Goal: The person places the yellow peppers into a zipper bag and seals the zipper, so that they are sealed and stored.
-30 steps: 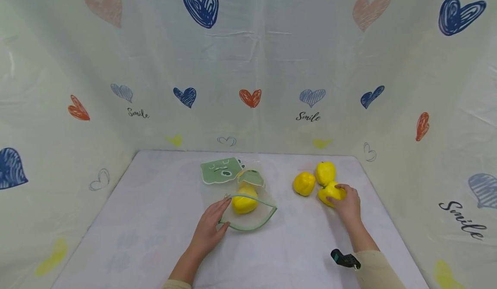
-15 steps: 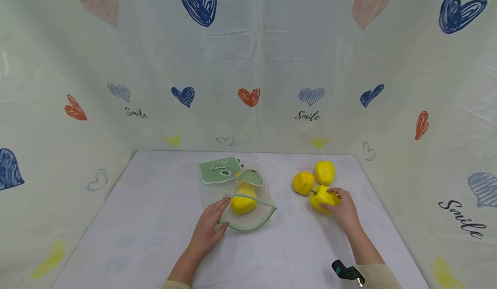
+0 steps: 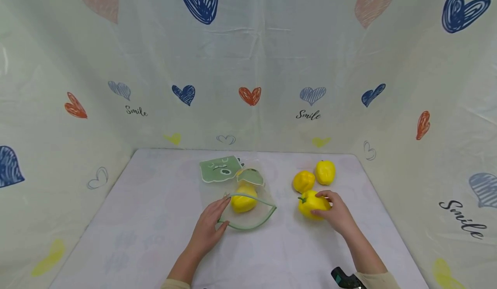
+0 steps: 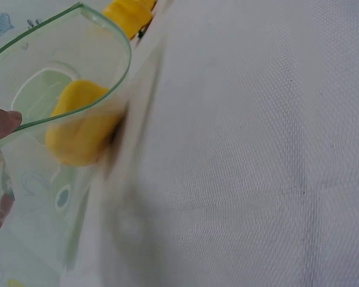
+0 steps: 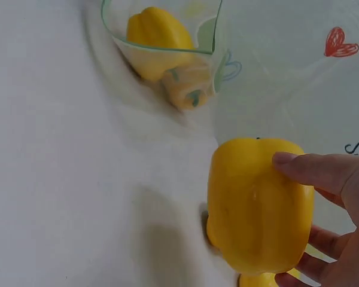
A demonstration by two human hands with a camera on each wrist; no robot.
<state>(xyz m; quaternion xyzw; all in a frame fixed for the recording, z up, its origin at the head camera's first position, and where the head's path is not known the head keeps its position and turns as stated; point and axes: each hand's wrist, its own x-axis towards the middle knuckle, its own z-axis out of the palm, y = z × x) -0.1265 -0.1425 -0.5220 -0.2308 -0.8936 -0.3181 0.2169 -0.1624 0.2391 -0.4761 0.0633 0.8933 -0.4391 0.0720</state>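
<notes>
Head view: looks down over a white tablecloth [image 3: 147,211] toward a heart-print sheet [image 3: 279,56].
Clear green-edged bag [image 3: 254,220]: lies near the middle of the cloth, mouth gaping toward the person; shows a green face print [image 3: 220,169] toward the far end.
Front yellow bell pepper [image 3: 242,205]: sits in the bag, just behind the mouth.
Rear yellow bell pepper [image 5: 191,84]: lies deeper in the same bag, stem visible through the film in the right wrist view.
Left hand [image 3: 209,227]: holds the bag at the left end of its mouth, thumb on the lower edge, fingers on the upper, spread moderately and barely bent.
Right hand [image 3: 337,211]: grips one yellow pepper, thumb on one side, fingers on the other, opened about as wide as the fruit.
Held yellow bell pepper [image 3: 312,205]: raised off the cloth, shadow apart from it in the right wrist view; right of the bag, stem toward it.
Loose yellow bell peppers [image 3: 303,181]: rest as a pair on the cloth, just beyond the held one; cannot tell if touching it.
Black device [image 3: 347,279]: sits at the right cuff, partly cut off.
</notes>
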